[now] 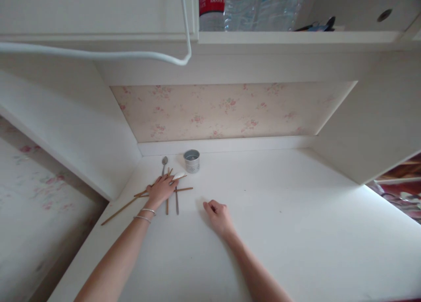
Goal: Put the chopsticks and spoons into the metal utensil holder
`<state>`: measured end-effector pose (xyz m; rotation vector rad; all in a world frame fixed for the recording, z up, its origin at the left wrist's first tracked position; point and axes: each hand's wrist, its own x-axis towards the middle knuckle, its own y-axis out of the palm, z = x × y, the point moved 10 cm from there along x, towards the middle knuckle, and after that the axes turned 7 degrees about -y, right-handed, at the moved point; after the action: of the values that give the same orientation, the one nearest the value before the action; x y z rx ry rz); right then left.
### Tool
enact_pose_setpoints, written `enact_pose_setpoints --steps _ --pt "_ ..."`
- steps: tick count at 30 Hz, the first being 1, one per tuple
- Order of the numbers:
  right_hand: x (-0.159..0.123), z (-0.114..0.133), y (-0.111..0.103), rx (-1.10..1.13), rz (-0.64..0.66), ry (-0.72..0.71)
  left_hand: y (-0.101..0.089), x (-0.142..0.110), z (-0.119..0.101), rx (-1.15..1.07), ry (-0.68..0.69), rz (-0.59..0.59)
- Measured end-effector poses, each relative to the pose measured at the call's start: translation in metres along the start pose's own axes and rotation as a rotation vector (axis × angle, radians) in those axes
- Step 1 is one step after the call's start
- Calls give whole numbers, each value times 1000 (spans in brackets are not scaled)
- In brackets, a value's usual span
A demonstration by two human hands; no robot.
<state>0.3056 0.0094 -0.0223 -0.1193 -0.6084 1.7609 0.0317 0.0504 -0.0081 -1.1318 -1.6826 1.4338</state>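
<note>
My left hand lies palm down over a loose pile of wooden chopsticks, its fingers spread and touching them. Several sticks cross at different angles, and their middles are hidden under the hand. A metal spoon pokes out beyond my fingers. Beside the fingertips is a shiny white, rounded piece, perhaps a spoon's bowl, and a thin grey handle points toward me. Behind the pile stands a small metal cup with holes, upright. My right hand rests on the table in a loose fist, with nothing visible in it.
The white tabletop runs between a left side panel and a right one. Overhead, a shelf carries plastic water bottles. A white cable hangs at upper left.
</note>
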Motion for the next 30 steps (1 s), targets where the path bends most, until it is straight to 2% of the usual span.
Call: enact_pose_setpoints --steps 6,13,23,30 --pt "-2 0 0 21 15 -4 3 -33 -7 -18 -36 -37" --pt "-4 4 2 27 47 -20 -4 -60 -19 -21 -39 -71" --pt "-6 8 5 -30 109 -37 -5 -111 -27 -44 -122 -123" --pt "-9 12 7 -75 141 -64 -4 -130 -36 -12 -98 -109"
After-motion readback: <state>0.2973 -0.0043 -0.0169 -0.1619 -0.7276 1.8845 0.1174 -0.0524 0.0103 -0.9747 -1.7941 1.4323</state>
